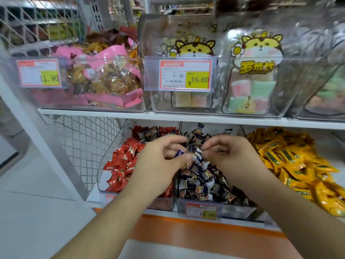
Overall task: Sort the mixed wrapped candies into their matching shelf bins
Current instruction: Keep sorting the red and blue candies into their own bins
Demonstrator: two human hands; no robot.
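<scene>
On the lower shelf stand three clear bins. The left bin (104, 163) holds red wrapped candies (121, 165), with several dark ones mixed in at its back. The middle bin (233, 210) is heaped with dark blue and brown candies (203, 180). The right one is piled with yellow wrapped candies (291, 157). My left hand (160, 157) hovers over the divide between the left and middle bins and holds several dark blue candies (179, 153) in curled fingers. My right hand (227, 154) is above the middle bin, its fingertips pinching a dark candy (197, 152) beside the left hand.
The upper shelf (168, 116) carries clear bins: pink-wrapped snacks (104, 79) on the left, marshmallow bags with a yellow cat print (255, 75) in the middle and right. Price tags (184, 74) hang on the bin fronts. A white wire mesh panel (82, 146) closes the shelf's left side.
</scene>
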